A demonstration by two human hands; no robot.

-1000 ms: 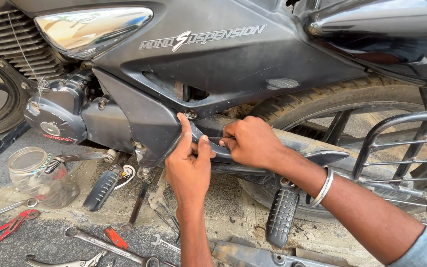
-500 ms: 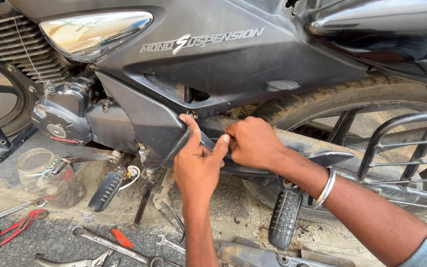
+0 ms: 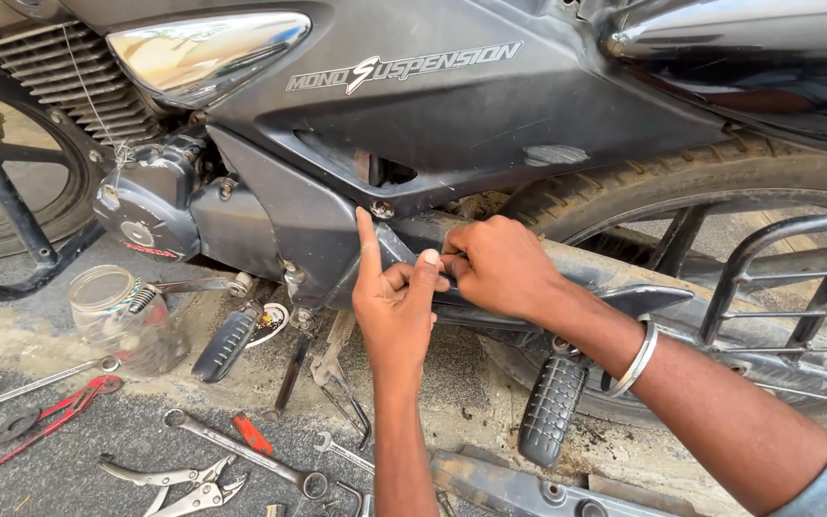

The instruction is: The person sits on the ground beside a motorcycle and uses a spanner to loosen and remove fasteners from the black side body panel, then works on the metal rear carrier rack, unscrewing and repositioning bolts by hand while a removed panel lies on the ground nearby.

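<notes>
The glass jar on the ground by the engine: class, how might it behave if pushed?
The jar looks like clear glass, so probably fragile. It stands upright on uneven, sandy ground, so it might tip, then roll.

Only lettering on show here: a silver-white decal (image 3: 404, 65) runs slanting along the dark grey side panel (image 3: 490, 115) of the motorcycle, and a small red label (image 3: 150, 249) sits low on the black engine cover (image 3: 145, 206).

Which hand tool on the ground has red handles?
The pliers at far left, beside the glass jar. The other pliers nearer the camera are bare metal, and the spanner is plain steel.
</notes>
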